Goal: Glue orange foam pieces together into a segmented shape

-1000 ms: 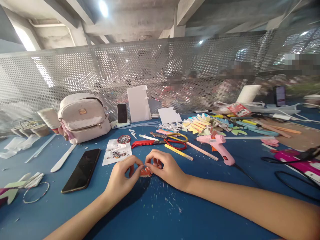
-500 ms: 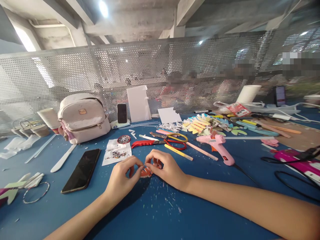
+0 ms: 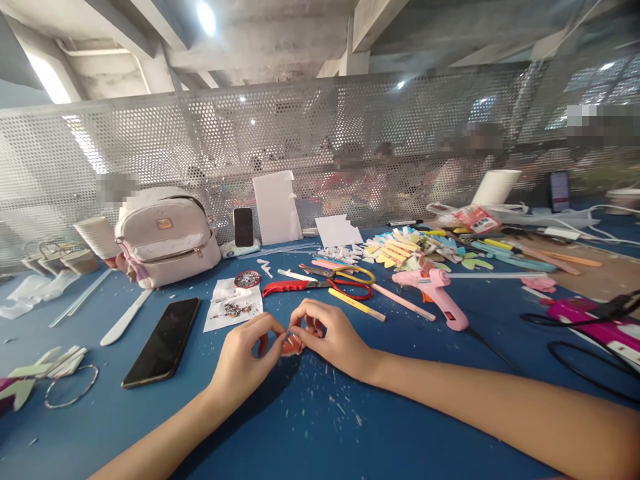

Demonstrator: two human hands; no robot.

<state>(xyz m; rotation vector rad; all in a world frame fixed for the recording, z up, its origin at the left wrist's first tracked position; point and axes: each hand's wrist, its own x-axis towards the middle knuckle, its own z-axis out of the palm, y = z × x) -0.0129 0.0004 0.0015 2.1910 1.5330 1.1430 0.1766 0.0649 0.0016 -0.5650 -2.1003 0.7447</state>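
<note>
The tabletop (image 3: 400, 427) is blue. A grey perforated screen (image 3: 225, 127) stands along its far side. Above the screen, concrete beams (image 3: 123, 27) cross the ceiling (image 3: 260, 20). A light (image 3: 207, 18) shines overhead; a bright strip (image 3: 50, 77) shows at upper left.

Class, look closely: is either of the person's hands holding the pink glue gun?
No: the glue gun lies on the table, while the left hand and right hand meet at a small orange piece.
</note>
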